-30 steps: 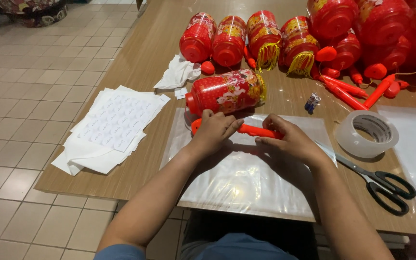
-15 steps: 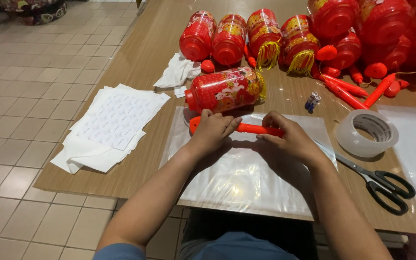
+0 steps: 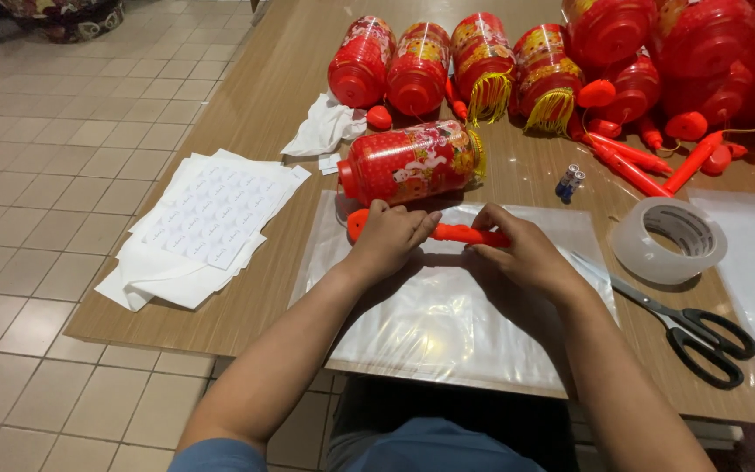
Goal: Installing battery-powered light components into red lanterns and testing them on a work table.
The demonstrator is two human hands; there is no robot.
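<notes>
Both hands grip a slim orange-red stick (image 3: pixel 458 233) that lies across the near part of the counter (image 3: pixel 246 114), its long axis running left to right, nearly level, with the left tip pointing toward the stack of white paper sheets (image 3: pixel 203 218) and the right end hidden under the fingers. The left hand (image 3: pixel 388 238) is curled closed over the stick's left portion, knuckles up; the bulbous left end shows just past the thumb. The right hand (image 3: pixel 522 253) pinches the stick's right portion, fingers bent around it. The stick sits just above a clear plastic sheet (image 3: pixel 447 323) spread on the counter. Just behind it lies a red cylindrical lantern (image 3: pixel 412 162) on its side, its axis also roughly left to right. A roll of clear tape (image 3: pixel 670 240) and black-handled scissors (image 3: pixel 692 328) rest to the right, well apart from the stick.
</notes>
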